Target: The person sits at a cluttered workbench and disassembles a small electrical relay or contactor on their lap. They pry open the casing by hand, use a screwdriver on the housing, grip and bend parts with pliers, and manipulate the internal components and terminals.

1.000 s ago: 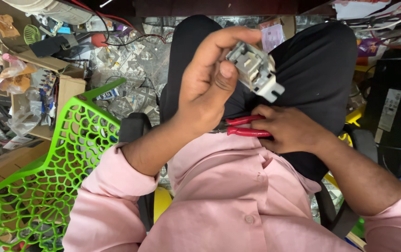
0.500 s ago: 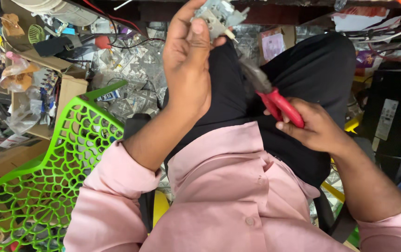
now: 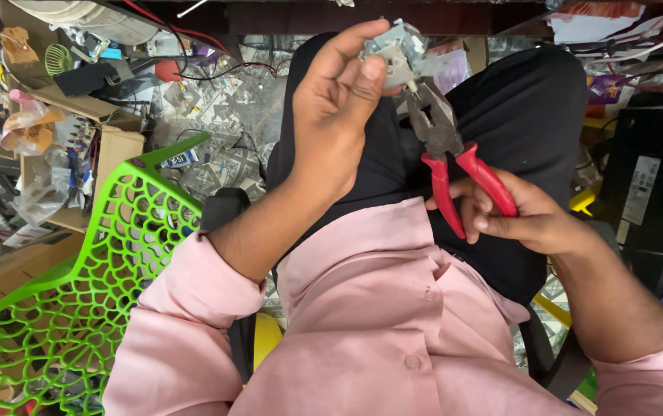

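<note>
**Q:** Hands and tool — what does each grip?

**A:** Left hand (image 3: 339, 115): raised, fingers curled shut around a small grey-and-white electrical part (image 3: 393, 52), pinched between the thumb tip and the fingertips at the top of the view. Right hand (image 3: 524, 216): lower and to the side, fingers wrapped closed around the red handles of a pair of pliers (image 3: 451, 154).

**Q:** Where do the pliers sit relative to the fingers holding the part?

**A:** Dark metal head points up toward the left thumb, its tip just below the part and at its lower edge. Whether the jaws actually bite on the part cannot be told. The two red handles spread apart slightly, running down into the right fingers.

**Q:** Surroundings?

**A:** Behind both hands, black trousers (image 3: 532, 115) over the person's lap; nearer the camera, a pink buttoned shirt (image 3: 378, 323). Beyond the left forearm, a green lattice plastic chair (image 3: 92, 285), then cardboard boxes (image 3: 116, 150) and loose clutter on a patterned floor.
</note>
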`<state>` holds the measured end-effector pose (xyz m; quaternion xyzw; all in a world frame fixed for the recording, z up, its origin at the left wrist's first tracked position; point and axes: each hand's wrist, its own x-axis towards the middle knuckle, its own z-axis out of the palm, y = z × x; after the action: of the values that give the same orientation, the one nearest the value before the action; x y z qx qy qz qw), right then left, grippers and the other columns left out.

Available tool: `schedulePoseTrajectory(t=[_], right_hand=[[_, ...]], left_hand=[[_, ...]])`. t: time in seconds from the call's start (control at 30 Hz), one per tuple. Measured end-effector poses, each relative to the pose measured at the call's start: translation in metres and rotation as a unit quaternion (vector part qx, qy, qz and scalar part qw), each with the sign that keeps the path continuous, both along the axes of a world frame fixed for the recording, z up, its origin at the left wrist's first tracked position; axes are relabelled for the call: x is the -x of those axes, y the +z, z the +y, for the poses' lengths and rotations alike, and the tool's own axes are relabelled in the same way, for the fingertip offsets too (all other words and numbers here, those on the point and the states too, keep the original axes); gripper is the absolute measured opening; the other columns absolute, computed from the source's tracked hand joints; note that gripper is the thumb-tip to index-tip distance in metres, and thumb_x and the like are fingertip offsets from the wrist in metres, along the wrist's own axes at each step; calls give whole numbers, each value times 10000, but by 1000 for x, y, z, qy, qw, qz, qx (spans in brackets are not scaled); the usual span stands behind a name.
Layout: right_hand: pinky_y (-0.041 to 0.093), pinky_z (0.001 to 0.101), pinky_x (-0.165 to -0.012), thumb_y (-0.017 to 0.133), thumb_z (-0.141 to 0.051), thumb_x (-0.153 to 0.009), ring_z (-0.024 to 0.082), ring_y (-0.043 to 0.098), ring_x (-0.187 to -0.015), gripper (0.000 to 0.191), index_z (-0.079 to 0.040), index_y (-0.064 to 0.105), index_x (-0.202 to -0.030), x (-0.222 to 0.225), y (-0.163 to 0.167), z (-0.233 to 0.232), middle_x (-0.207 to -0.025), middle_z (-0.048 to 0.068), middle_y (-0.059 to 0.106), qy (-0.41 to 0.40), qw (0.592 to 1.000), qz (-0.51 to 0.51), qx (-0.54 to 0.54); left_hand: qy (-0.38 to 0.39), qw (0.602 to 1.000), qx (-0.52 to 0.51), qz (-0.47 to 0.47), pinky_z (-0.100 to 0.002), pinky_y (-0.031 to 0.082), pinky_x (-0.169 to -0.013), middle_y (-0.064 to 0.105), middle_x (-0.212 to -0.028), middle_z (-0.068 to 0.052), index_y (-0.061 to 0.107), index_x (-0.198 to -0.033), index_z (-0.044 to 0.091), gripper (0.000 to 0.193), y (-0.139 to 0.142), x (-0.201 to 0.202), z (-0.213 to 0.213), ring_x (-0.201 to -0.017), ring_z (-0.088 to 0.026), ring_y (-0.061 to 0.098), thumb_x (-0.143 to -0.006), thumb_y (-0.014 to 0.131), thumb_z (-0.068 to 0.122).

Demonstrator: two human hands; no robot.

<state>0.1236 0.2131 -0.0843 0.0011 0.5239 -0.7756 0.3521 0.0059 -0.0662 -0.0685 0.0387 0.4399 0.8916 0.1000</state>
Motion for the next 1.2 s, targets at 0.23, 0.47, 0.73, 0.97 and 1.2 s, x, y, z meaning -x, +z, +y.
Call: schedulePoseTrajectory(t=[0.23,0.47,0.73,0.97,1.2], right_hand=[[516,310,-801,703,-9,-946,157,603,-883,399,-26,538,-1309,-9,-4,1,-999,52,573,5,997,39,-60],[453,317,-986,665,-66,-916,198,588,-1129,402,27,497,-1269,3,17,-16,-1260,121,598,49,929,281,-235],[534,348,-894,659,-29,-965,172,632,-986,174,-73,524,-1065,0,14,-25,-1268,154,613,20,975,186,-121],[529,458,-889,670,2,-966,254,623,-905,193,-108,513,-991,-12,11,-22,-1228,265,617,5,994,-18,108],[541,448,-731,673,-22,-924,360,635,-829,181,-127,550,-1007,-2,2,-30,-1108,307,595,66,915,-169,361]], left_hand=[[-13,1000,0,13,-302,551,-996,700,-1202,-75,553,-1413,7,307,3,-2,-3,-1108,-124,667,-1165,634,170],[-31,999,-5,7,-162,382,-747,670,-1106,-9,553,-1432,15,349,3,-2,-7,-887,-8,533,-1163,648,215],[-55,998,6,18,-160,392,-778,613,-939,-1,542,-1472,3,478,8,-3,-9,-833,-15,518,-1115,634,307],[-95,993,-36,65,-287,536,-1007,733,-1162,-125,523,-1471,26,464,17,-5,-10,-1097,-152,705,-1175,573,380],[-115,990,-47,63,-281,531,-992,734,-1159,-125,522,-1472,18,512,17,-4,-9,-1075,-142,680,-1166,560,426]])
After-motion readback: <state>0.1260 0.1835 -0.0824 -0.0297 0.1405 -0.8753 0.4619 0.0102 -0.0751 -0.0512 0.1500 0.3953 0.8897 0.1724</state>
